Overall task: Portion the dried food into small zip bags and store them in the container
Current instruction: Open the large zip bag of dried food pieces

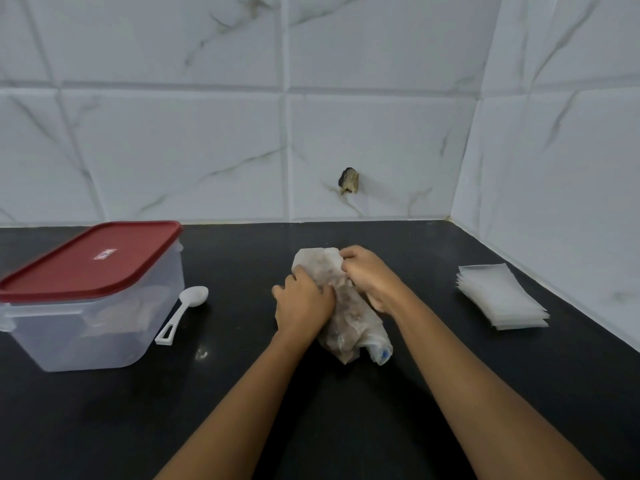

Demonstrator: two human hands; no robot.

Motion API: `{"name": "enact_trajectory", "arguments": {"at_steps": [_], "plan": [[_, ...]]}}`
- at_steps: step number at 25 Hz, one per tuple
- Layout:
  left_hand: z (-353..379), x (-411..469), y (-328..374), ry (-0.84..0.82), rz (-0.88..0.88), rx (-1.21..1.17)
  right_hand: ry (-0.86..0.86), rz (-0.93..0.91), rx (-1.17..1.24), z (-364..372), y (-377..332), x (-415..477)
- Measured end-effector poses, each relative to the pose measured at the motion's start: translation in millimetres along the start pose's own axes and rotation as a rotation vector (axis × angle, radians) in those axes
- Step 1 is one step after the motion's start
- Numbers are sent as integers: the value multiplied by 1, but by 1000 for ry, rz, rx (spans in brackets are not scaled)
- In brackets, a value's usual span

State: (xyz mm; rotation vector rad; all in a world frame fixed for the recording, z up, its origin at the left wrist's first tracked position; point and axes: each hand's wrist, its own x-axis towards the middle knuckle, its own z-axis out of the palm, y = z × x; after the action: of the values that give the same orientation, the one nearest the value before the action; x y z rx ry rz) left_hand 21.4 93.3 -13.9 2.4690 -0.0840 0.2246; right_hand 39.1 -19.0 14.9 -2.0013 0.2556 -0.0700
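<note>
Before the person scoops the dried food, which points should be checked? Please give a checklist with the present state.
1. Left hand and right hand grip the food bag: ok.
2. Food bag open: cannot tell.
3. Spoon lies free beside the container: ok.
4. Zip bags stacked at the right: ok.
5. Lid off the container: not ok, it is on.

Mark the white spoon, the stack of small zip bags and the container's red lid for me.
white spoon [181, 316]: head view, on the middle of its handle.
stack of small zip bags [502, 296]: head view, on the top bag's centre.
red lid [79, 268]: head view, on its flat top, left of the label.
</note>
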Motion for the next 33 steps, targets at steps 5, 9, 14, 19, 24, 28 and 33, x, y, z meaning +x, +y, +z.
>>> {"name": "enact_trajectory", "arguments": {"at_steps": [5,9,14,19,24,28,33], "plan": [[1,5,1,8,18,-52,30,86,-227,0,14,1],[-7,1,-1,28,77,-178,34,82,46,3,17,3],[-18,-3,-1,53,100,-345,-42,114,247,-4,15,-1],[-13,5,-4,-90,52,-221,-99,22,345,-3,10,-11],[-10,2,1,-150,55,-24,-92,64,378,-4,12,-12],[-9,2,1,-29,277,102,-49,118,332,-7,15,-13],[-6,4,3,-62,498,125,-89,198,528,-16,12,-15]]}}
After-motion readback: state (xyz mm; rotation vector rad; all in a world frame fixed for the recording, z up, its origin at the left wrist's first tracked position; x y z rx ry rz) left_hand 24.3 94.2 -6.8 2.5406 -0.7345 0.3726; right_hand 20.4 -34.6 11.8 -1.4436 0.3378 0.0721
